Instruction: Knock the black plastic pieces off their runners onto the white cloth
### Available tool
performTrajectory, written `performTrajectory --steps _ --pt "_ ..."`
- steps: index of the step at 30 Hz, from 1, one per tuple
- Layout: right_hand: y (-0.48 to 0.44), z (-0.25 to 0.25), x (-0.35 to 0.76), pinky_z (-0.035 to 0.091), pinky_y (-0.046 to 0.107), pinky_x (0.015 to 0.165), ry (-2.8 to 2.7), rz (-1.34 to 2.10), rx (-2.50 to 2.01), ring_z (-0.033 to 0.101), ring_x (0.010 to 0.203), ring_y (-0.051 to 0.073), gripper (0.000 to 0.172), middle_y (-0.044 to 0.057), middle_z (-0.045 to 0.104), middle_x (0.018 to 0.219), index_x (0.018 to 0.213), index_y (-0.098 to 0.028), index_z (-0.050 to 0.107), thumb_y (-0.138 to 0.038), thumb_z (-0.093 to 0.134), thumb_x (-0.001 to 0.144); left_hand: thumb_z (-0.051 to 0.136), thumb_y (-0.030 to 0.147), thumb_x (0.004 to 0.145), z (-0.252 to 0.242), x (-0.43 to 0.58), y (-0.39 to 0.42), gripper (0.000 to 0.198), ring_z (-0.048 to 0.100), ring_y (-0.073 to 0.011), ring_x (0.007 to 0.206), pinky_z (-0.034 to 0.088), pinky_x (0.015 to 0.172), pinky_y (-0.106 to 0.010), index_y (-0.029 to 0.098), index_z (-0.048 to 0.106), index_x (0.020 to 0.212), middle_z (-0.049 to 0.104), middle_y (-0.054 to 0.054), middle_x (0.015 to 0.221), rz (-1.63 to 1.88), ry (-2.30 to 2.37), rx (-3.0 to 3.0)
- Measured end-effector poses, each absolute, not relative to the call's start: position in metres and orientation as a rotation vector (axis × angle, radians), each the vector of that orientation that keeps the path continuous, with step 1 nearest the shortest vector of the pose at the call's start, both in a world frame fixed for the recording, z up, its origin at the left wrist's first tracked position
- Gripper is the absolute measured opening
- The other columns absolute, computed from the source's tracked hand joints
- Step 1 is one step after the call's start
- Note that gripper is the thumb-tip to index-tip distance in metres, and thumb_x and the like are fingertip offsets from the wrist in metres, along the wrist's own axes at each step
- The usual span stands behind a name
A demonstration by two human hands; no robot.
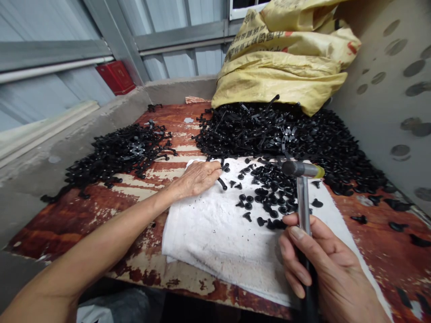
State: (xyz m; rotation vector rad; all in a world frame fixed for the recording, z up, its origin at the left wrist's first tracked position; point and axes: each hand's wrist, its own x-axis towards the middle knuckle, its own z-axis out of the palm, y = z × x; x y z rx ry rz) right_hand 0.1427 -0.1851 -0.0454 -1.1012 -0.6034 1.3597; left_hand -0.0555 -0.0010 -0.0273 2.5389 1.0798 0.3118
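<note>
**Hammer raised, black piece pinched on the cloth**

Wrapped shut in the right hand (323, 264), thumb pressed along the metal shaft: a hammer (303, 170), held upright with its head above the loose black parts (269, 197) scattered on the white cloth (215, 237). Stretched out to the far left part of that cloth, the left hand (197, 178), fingers curled in and closed at the tips on a short curved black piece (222, 183), the piece itself lying on the cloth just beside a few others. Beyond the cloth, touching its far edge, a large heap (269, 130) of the same black parts, running up under a yellow sack (286, 58) in the far right corner. Off to the left of the cloth, a smaller heap (117, 154) on the worn red table (77, 215). Behind it, on the ledge by the wall, a red box (116, 77)
</note>
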Motion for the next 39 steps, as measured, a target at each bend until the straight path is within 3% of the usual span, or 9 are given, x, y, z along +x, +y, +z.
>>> performTrajectory --steps 7,10,12,16,19,24,29,36,39 --pt "-0.183 -0.041 0.151 0.046 0.023 0.032 -1.089 1.121 -1.446 0.048 0.039 0.011 0.033 0.0 0.062 0.066 0.109 -0.023 0.066 -0.047 0.056 0.088 0.035 0.028 0.093 -0.021 -0.054 -0.005 0.028 0.033 -0.0117 0.053 0.019 0.055 -0.029 0.021 0.034 0.066 0.037 0.003 0.059 0.276 1.055 2.594" --pt "-0.17 -0.031 0.155 0.06 0.035 0.068 -1.621 0.59 -1.464 0.069 0.076 0.022 0.039 0.01 0.072 0.091 0.127 -0.019 0.061 -0.032 0.052 0.091 0.034 0.028 0.093 -0.02 -0.054 -0.007 0.027 0.032 -0.0117 0.051 0.018 0.055 -0.028 0.021 0.036 0.067 0.036 0.004 0.058 0.254 1.106 2.628" --pt "-0.155 -0.024 0.154 0.056 0.037 0.086 -1.823 0.275 -1.325 0.067 0.102 0.024 0.045 0.013 0.07 0.114 0.137 -0.019 0.053 -0.019 0.046 0.092 0.033 0.029 0.093 -0.019 -0.054 -0.007 0.027 0.033 -0.012 0.051 0.019 0.055 -0.028 0.021 0.038 0.068 0.037 0.003 0.058 0.243 1.103 2.657" --pt "-0.127 -0.022 0.151 0.057 0.031 0.064 -1.962 -0.078 -1.323 0.068 0.072 0.02 0.058 0.013 0.07 0.097 0.149 -0.017 0.037 -0.01 0.039 0.091 0.031 0.032 0.094 -0.02 -0.054 -0.005 0.029 0.04 -0.0142 0.056 0.024 0.056 -0.029 0.021 0.045 0.071 0.047 0.001 0.062 0.242 1.085 2.683" --pt "-0.112 -0.028 0.151 0.053 0.031 0.051 -2.184 -0.07 -1.459 0.059 0.049 0.018 0.06 0.006 0.065 0.071 0.144 -0.013 0.045 -0.007 0.038 0.085 0.031 0.033 0.094 -0.023 -0.054 -0.006 0.03 0.045 -0.0153 0.057 0.026 0.057 -0.029 0.021 0.049 0.072 0.051 0.0 0.064 0.229 1.155 2.653" --pt "-0.106 -0.029 0.152 0.055 0.035 0.068 -2.066 -0.113 -1.434 0.067 0.079 0.024 0.06 0.013 0.07 0.098 0.15 -0.014 0.033 -0.013 0.036 0.09 0.03 0.032 0.095 -0.025 -0.055 -0.007 0.031 0.047 -0.0151 0.06 0.028 0.058 -0.029 0.02 0.049 0.073 0.053 -0.001 0.066 0.256 1.077 2.712" --pt "-0.104 -0.034 0.157 0.052 0.031 0.055 -2.173 -0.066 -1.531 0.064 0.056 0.021 0.062 0.005 0.067 0.069 0.143 -0.02 0.046 -0.007 0.039 0.083 0.031 0.029 0.093 -0.025 -0.054 -0.006 0.029 0.045 -0.0146 0.058 0.027 0.057 -0.029 0.02 0.051 0.075 0.054 -0.002 0.065 0.204 1.142 2.708" --pt "-0.109 -0.026 0.152 0.053 0.033 0.056 -2.191 0.047 -1.574 0.064 0.058 0.022 0.059 0.008 0.07 0.074 0.141 -0.013 0.049 -0.009 0.04 0.082 0.034 0.028 0.091 -0.027 -0.051 -0.007 0.027 0.047 -0.0151 0.058 0.03 0.059 -0.028 0.019 0.056 0.077 0.052 -0.002 0.064 0.23 1.246 2.639" --pt "-0.117 -0.016 0.155 0.051 0.028 0.052 -2.086 0.096 -1.561 0.062 0.054 0.019 0.052 0.005 0.069 0.068 0.141 -0.011 0.048 -0.015 0.038 0.09 0.046 0.029 0.087 -0.022 -0.056 -0.01 0.019 0.042 -0.0136 0.055 0.029 0.056 -0.026 0.019 0.059 0.097 0.046 0.003 0.059 0.399 1.241 2.401"
